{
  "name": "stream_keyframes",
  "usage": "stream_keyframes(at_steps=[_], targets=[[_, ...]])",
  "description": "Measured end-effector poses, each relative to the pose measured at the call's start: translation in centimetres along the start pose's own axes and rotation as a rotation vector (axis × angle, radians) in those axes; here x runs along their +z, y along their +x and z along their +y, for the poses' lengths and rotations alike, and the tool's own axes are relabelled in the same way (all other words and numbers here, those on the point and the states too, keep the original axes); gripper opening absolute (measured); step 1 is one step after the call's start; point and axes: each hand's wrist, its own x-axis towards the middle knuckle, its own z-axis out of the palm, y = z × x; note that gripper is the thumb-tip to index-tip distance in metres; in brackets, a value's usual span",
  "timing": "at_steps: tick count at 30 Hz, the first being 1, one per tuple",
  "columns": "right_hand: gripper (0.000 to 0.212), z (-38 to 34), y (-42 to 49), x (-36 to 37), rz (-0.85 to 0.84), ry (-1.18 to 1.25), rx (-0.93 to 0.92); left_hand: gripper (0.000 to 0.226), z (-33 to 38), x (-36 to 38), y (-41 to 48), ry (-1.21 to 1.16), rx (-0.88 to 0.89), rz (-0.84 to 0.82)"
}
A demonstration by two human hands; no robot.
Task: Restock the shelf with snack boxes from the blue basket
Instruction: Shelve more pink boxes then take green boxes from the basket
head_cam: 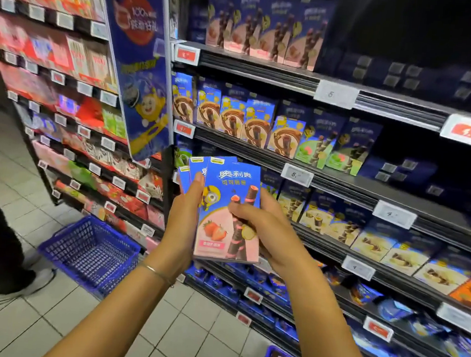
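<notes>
Here you hold a fan of snack boxes (pixel 228 177) upright, three showing. Their long axis is vertical, leaning slightly left, printed fronts toward you, in front of the shelf (pixel 342 184). Your left hand (pixel 185 219) curls round their left edge, thumb on a front face. Your right hand (pixel 269 232) grips the right edge, thumb pressed across the front box. The blue basket (pixel 118 262) sits on the floor, lower left.

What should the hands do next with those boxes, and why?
Probably raise the strawberry boxes toward the top shelf: the left hand and right hand both grip them, and matching pink boxes stand there.
</notes>
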Motion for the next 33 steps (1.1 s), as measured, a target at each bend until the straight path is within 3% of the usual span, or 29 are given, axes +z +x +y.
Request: stream_keyframes(at_steps=[5,10,15,24,29,33], targets=[[0.045,-3.0,3.5,-0.3,0.072,-0.110,-0.096,0.073,3.6,0.5,3.4,0.107,0.174,-0.046],[0.036,-6.5,8.3,-0.7,0.073,-0.127,-0.209,0.056,7.8,1.3,8.8,0.273,0.390,-0.091],[0.046,-9.7,14.5,-1.6,0.032,-0.122,-0.323,0.052,12.0,2.8,14.6,0.328,0.488,-0.113],[0.031,-14.8,25.7,-3.2,-0.043,-0.015,-0.378,0.061,17.4,4.7,24.8,0.281,0.594,-0.054],[0.041,-19.3,30.1,-3.2,0.134,0.088,-0.510,0.076,19.3,3.3,27.4,0.137,0.623,0.023],[0.041,-21.7,33.2,-2.7,0.319,-0.083,-0.654,0.067,20.9,2.7,28.7,0.125,0.660,0.028]])
